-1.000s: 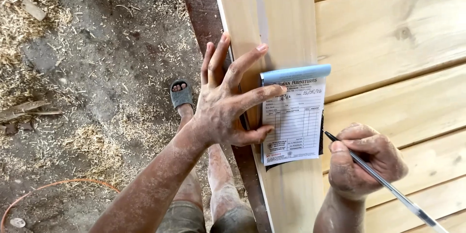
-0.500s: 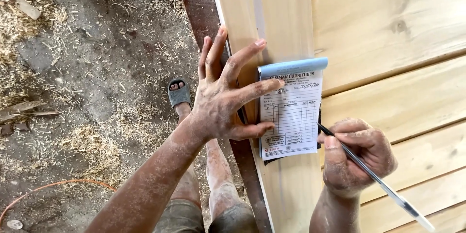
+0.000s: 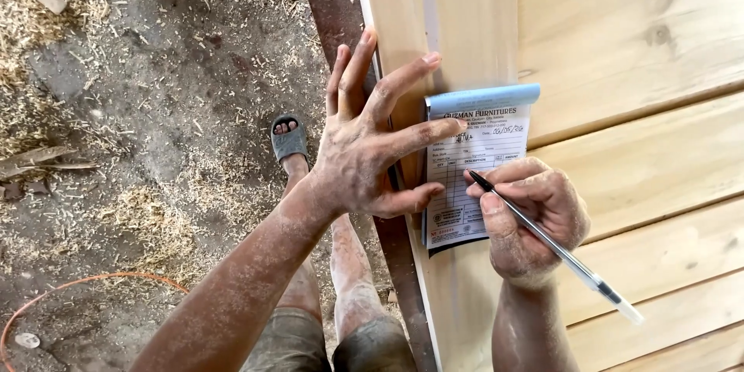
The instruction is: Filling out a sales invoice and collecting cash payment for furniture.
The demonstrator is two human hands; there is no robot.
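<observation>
From the head camera I look straight down on a pale wooden board [image 3: 465,46] with a small receipt pad [image 3: 474,170] lying flat on it, its long axis running along the board. My left hand [image 3: 372,147] is spread open, fingers splayed, with fingertip and thumb pressing the pad's near edge to pin it. My right hand [image 3: 531,221] is closed around a pen [image 3: 554,248], held in a writing grip just to the right of the pad. The pen slants up and left, its tip touching the printed sheet close to the left thumb. I judge the right hand nearer the writing spot.
</observation>
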